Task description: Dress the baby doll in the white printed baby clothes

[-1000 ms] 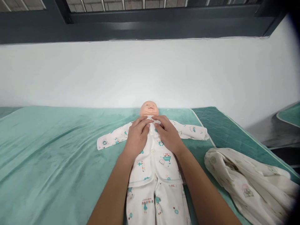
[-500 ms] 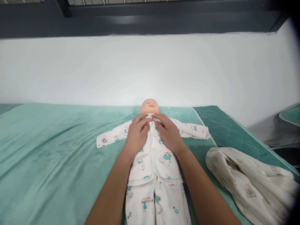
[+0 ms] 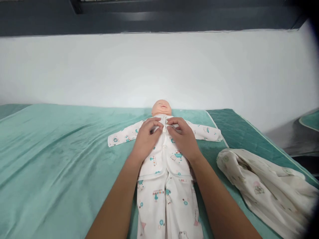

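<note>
A baby doll (image 3: 161, 108) lies on its back with its head toward the wall. It wears a white printed baby jacket (image 3: 159, 162), sleeves spread to both sides, and matching trousers (image 3: 156, 207). At the upper chest my left hand (image 3: 149, 134) pinches the jacket's front edge between thumb and fingers. Facing it across the front opening, my right hand (image 3: 181, 136) pinches the other edge in the same way. Just below my fingertips a button (image 3: 164, 146) shows on the front. Whatever fastener lies between the fingertips is mostly hidden.
A green sheet (image 3: 62, 166) covers the bed, with a darker quilted mat (image 3: 244, 132) at the right. A crumpled white printed cloth (image 3: 264, 189) lies to the right of my right forearm. Behind stands a white wall (image 3: 149, 69), under a dark frame (image 3: 159, 16).
My hands have drawn slightly apart at the collar, and the fingers have curled into pinches on the jacket front. The view has shifted a little.
</note>
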`<state>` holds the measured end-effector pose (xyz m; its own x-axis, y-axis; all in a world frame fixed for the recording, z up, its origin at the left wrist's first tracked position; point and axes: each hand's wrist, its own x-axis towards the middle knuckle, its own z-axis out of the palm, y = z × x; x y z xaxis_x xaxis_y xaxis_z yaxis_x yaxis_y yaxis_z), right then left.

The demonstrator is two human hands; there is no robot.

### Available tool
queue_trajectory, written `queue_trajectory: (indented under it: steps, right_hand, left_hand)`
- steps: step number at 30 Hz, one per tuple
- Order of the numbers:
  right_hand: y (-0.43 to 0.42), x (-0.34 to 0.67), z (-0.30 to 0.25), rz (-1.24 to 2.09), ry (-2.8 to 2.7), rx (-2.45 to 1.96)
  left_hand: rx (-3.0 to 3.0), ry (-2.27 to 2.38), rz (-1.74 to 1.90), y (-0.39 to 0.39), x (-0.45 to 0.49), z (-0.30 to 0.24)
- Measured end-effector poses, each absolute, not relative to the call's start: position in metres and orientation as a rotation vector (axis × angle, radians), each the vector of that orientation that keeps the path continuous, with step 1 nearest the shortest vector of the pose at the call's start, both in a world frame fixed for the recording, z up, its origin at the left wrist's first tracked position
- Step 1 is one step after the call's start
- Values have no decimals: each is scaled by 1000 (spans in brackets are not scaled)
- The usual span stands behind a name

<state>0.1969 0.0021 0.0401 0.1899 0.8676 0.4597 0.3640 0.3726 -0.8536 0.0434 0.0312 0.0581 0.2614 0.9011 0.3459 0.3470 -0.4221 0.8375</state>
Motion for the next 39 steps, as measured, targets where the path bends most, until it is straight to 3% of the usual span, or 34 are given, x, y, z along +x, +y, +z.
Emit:
queue_trajectory:
  steps: [22, 39]
  right_hand:
    - [-9, 200, 39, 663, -1411, -1295]
    - [-14, 190, 42, 435, -1432, -1368]
  left_hand:
    - [1812, 1010, 901, 34, 32, 63]
    - [1708, 938, 846, 34, 27, 67]
